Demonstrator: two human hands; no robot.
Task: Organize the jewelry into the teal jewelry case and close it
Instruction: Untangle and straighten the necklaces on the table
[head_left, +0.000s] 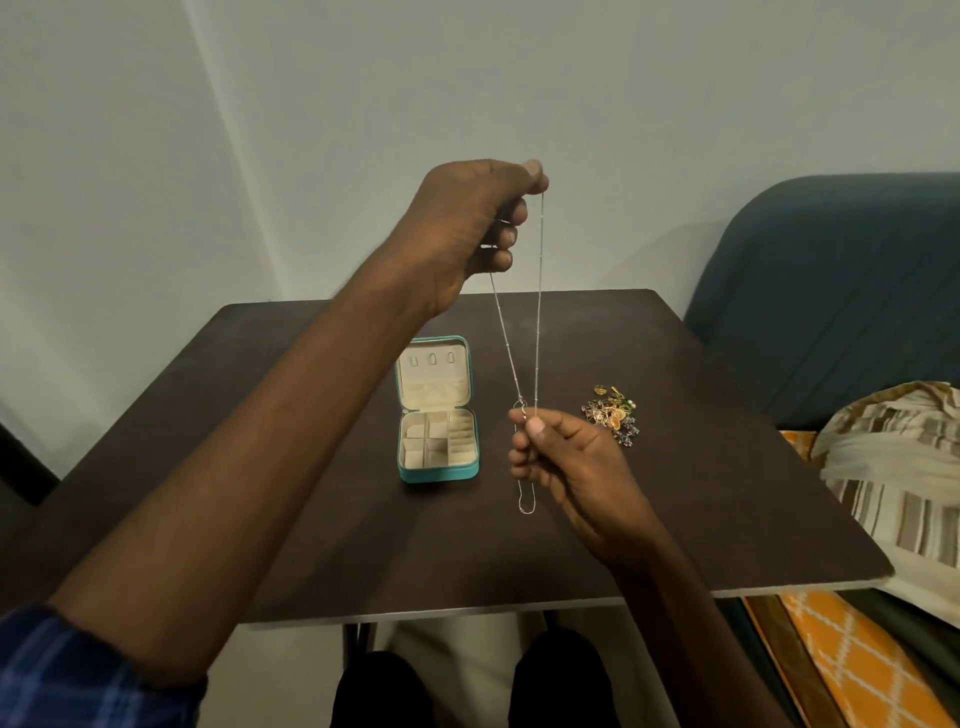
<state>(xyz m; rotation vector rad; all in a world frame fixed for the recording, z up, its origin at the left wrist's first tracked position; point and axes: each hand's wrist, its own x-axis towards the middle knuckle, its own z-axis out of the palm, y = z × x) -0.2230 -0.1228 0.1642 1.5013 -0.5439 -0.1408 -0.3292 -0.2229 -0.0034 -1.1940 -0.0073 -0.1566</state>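
Note:
My left hand (470, 228) is raised high above the table and pinches the top of a thin silver chain necklace (538, 312). The chain hangs down in two strands to my right hand (561, 457), which pinches it lower down; a short loop dangles below those fingers. The teal jewelry case (439, 470) lies open on the dark table (311, 493), left of my right hand, its cream compartments showing nothing inside. A small pile of gold and dark jewelry (613, 413) sits on the table just beyond my right hand.
A dark blue chair back (831, 291) stands to the right of the table. Striped cloth (893, 467) and an orange patterned fabric (852, 660) lie beside the table's right edge. My knees show under the near edge.

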